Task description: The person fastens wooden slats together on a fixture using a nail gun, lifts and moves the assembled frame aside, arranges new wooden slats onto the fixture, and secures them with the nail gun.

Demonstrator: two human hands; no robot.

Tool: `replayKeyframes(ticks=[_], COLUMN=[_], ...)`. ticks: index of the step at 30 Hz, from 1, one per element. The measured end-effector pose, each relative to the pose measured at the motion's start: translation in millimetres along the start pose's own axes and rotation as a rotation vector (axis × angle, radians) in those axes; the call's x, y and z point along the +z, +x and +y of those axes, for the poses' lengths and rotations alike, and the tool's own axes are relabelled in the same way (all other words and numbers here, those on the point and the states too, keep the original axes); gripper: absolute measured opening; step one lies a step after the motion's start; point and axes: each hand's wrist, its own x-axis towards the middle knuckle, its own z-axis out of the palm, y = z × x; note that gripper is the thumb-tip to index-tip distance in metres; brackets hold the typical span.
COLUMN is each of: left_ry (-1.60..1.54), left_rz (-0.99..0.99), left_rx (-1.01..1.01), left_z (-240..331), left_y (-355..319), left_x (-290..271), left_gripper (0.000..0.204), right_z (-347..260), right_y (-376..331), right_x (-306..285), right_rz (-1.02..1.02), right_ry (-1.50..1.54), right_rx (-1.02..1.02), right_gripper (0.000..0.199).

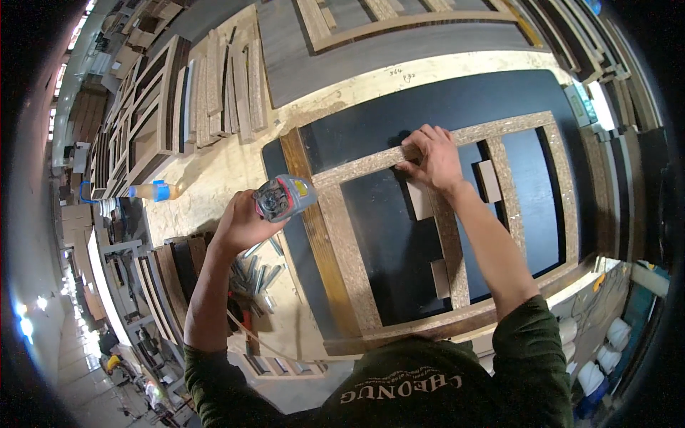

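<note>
My left hand (244, 222) grips a grey and red pneumatic nail gun (284, 197), held above the left corner of a particleboard frame (342, 235). That frame lies flat on a dark panel (385, 242) on the workbench. My right hand (432, 155) presses down on the frame's far rail, where an upright crosspiece (451, 242) meets it. A second crosspiece (505, 182) runs parallel further right. Small pale wood blocks (419, 200) lie inside the frame beside the crosspieces.
A glue bottle with a blue cap (155, 190) lies on the bench at left. Strips of nails (258, 274) sit near my left forearm. Stacked wood strips (225, 85) and finished frames (135, 114) fill the far left. Another frame (399, 21) lies beyond the bench.
</note>
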Motion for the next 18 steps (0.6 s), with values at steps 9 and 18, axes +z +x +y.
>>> replayKeyframes(ticks=[9, 18], left_ry=[0.287, 0.239], left_rz=[0.098, 0.030], left_rx=[0.278, 0.136], left_z=[-13.1, -1.5], left_y=[13.9, 20.3], left_x=[12.1, 13.6], left_gripper=[0.025, 0.024], right_z=[-1.3, -4.5], right_y=[0.0, -0.6], right_x=[1.9, 1.0], right_rz=[0.013, 0.027], right_ry=[0.006, 0.007], right_rx=[0.022, 0.036], right_gripper=[0.037, 0.038])
